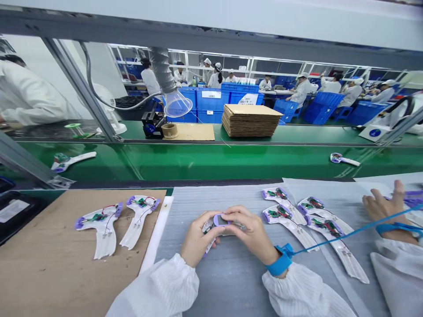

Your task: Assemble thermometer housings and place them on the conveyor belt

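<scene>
My left hand [199,235] and my right hand [248,231] are closed around a white-and-purple thermometer gun [220,219] above the grey mat. Its small dark screen with a purple rim faces up between my thumbs and fingers; the rest is largely hidden by my hands. A blue wrist strap [280,260] with a cord circles my right wrist. Right of my right hand lie several open thermometer gun halves [287,222], with green boards and wires showing. Two similar halves, one a white-handled shell [105,229], lie on the cardboard to my left.
The cardboard sheet [49,264] covers the left side. Beyond the mat [211,281] runs a green conveyor [198,160] carrying thermometer parts at both ends. A co-worker's hand [385,204] is at the right. A clear funnel-shaped hood [177,104] hangs ahead, near stacked cardboard [249,121].
</scene>
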`<state>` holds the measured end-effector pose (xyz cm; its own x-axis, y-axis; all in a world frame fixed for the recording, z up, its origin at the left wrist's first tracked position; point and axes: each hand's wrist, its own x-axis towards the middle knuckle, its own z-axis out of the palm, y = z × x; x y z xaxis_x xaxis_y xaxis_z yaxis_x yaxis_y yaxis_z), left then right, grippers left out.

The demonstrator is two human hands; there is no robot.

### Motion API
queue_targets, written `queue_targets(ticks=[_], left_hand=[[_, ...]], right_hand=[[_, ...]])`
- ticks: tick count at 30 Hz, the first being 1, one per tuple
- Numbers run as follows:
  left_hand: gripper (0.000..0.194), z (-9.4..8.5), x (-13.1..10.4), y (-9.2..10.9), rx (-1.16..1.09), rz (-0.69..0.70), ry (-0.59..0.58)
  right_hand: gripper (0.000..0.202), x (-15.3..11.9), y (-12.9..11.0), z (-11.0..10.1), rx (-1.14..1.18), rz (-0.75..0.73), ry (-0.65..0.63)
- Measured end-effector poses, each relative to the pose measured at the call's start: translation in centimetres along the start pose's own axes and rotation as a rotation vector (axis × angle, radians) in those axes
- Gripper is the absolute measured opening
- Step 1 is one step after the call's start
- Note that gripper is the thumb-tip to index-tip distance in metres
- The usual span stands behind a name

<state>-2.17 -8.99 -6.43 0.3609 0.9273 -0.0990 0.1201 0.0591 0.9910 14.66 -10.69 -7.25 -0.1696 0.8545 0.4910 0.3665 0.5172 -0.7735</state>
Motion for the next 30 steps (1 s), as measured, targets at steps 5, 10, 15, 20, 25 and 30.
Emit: queue_targets(ticks=[5,10,15,20,25,30], left_hand=[[0.028,0.0,-0.1,-0.1,0.009,0.027,0.004],[0.027,-0.1,-0.1,-0.1,0.041,0.045,0.002],[0.027,0.0,-0.3,-0.2,0.063,0.058,-0.007],[0.028,0.1,-0.5,0.3,0.151,0.128,-0.036],[0.026,0.2,-0.6,0.3,0.252,0.235,-0.057],[0.026,0.1,-0.6,0.2,0.330,0.295,-0.053]], right_hand=[[0.020,0.0,-0.2,-0.1,0.008,0.024,-0.011],[0.021,0.0,-0.1,0.0,0.019,0.002,-0.023],[0.014,0.3,-0.4,-0.7,0.014,0.023,-0.047],[0.002,0.5,-0.7,-1.1,0.013,0.036,0.068],[0.004,0.5,-0.8,-0.7,0.009,0.027,0.033],[0.005,0.6,-1.1,-0.8,0.013,0.027,-0.002]])
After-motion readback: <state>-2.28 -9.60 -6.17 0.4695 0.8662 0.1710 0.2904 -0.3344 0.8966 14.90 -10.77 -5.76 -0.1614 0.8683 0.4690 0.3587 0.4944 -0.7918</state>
